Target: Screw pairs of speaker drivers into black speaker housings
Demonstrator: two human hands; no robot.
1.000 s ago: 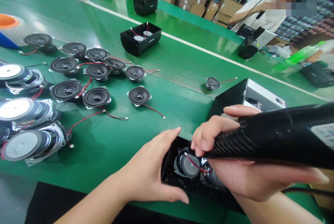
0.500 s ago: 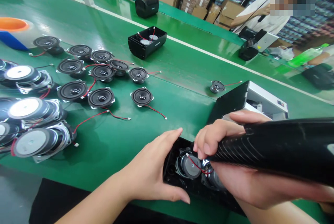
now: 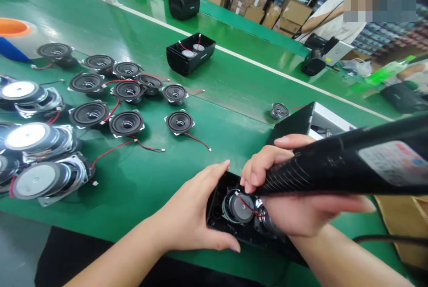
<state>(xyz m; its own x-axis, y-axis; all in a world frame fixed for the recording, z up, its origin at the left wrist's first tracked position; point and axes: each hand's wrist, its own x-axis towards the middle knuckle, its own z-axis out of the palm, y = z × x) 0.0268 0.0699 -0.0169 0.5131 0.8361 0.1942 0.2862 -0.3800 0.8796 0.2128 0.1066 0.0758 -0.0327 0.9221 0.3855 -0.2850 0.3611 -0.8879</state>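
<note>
My left hand (image 3: pixel 190 213) grips the left end of an open black speaker housing (image 3: pixel 219 213) at the near edge of the green table. Inside it sit round speaker drivers (image 3: pixel 239 207) with a red wire across them. My right hand (image 3: pixel 290 189) is closed around a long black power tool (image 3: pixel 341 162) whose nose points down into the housing beside the drivers. The tool tip is hidden behind my fingers.
Several loose black speaker drivers (image 3: pixel 126 123) with red wires lie to the left, with larger silver-backed ones (image 3: pixel 36 180) at the far left. A second open housing (image 3: pixel 190 57) sits farther back. One small driver (image 3: pixel 279 111) lies alone. Another person (image 3: pixel 334 15) works at the far side.
The tool has tilted so its label shows, and my right hand has shifted slightly left and up. My left hand keeps its grip on the housing.
</note>
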